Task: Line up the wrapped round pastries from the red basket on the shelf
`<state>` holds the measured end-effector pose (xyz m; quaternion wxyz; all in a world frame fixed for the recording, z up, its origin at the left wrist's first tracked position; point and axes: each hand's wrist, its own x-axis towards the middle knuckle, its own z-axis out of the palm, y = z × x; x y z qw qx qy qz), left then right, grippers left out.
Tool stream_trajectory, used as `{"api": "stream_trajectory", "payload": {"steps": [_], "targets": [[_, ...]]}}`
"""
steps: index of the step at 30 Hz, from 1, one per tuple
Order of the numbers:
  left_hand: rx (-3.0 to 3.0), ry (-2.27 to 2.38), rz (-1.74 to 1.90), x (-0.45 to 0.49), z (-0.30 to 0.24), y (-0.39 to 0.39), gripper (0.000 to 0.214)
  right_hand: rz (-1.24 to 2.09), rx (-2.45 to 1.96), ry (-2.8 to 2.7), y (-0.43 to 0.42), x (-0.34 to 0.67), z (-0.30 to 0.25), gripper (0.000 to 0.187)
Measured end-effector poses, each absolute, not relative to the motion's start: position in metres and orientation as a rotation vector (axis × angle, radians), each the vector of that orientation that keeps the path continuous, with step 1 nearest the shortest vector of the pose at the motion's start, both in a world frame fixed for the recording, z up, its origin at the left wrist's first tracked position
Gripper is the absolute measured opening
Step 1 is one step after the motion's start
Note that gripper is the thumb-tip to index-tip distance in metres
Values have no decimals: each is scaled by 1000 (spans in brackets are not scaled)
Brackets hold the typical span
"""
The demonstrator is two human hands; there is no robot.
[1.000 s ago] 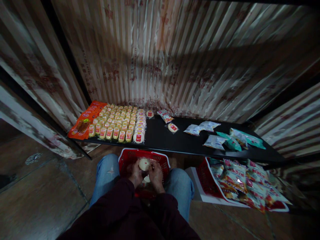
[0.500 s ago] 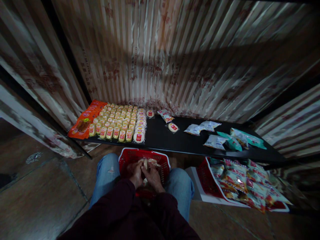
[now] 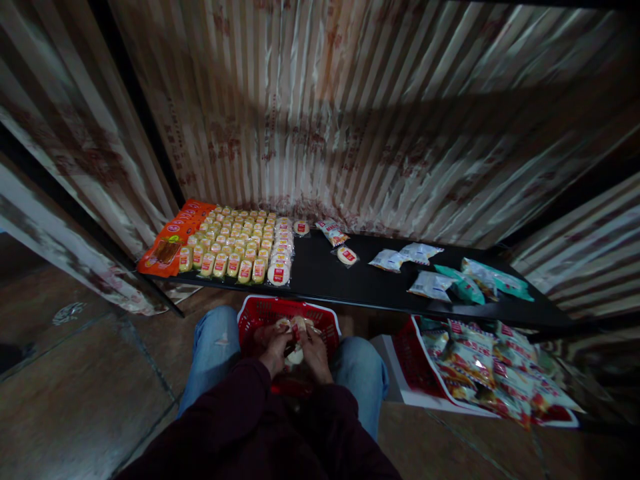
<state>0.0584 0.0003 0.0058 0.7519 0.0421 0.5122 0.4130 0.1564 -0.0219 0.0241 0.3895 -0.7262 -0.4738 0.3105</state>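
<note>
My left hand and my right hand are side by side inside a red plastic basket between my knees. The fingers of both hands are curled. At my left fingertips there is a pale wrapped cake. Another pale wrapped cake, with some red showing, is at my right fingers. More white wrapped cakes lie below, in the gap between my hands. Dim light and my fingers hide much of the basket's contents.
A low black shelf stands in front. Rows of yellow wrapped cakes, a column of white round cakes and an orange bag fill its left. Loose packets lie rightward. A second basket of snack bags stands at right.
My hands have moved slightly apart, and white packets now show between them. The pale cake that was between my fingertips has shifted. Things on the shelf have stayed put.
</note>
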Motion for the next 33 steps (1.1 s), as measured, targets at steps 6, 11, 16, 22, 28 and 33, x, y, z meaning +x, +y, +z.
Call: {"api": "stream_trajectory", "payload": {"steps": [6, 11, 16, 22, 28, 33], "targets": [[250, 981, 1006, 58, 16, 4, 38, 816, -1795, -1055, -22, 169, 25, 55], [291, 1012, 1039, 59, 24, 8, 41, 744, -1814, -985, -23, 176, 25, 64], [256, 1084, 1079, 64, 24, 10, 32, 705, -1803, -981, -24, 178, 27, 61], [283, 1066, 1118, 69, 28, 14, 29, 611, -1824, -1019, -20, 183, 32, 57], [342, 979, 1175, 73, 42, 22, 27, 541, -1790, -1041, -15, 185, 44, 55], [408, 1002, 1186, 78, 46, 29, 24, 536, -1775, -967, -7, 189, 49, 56]]}}
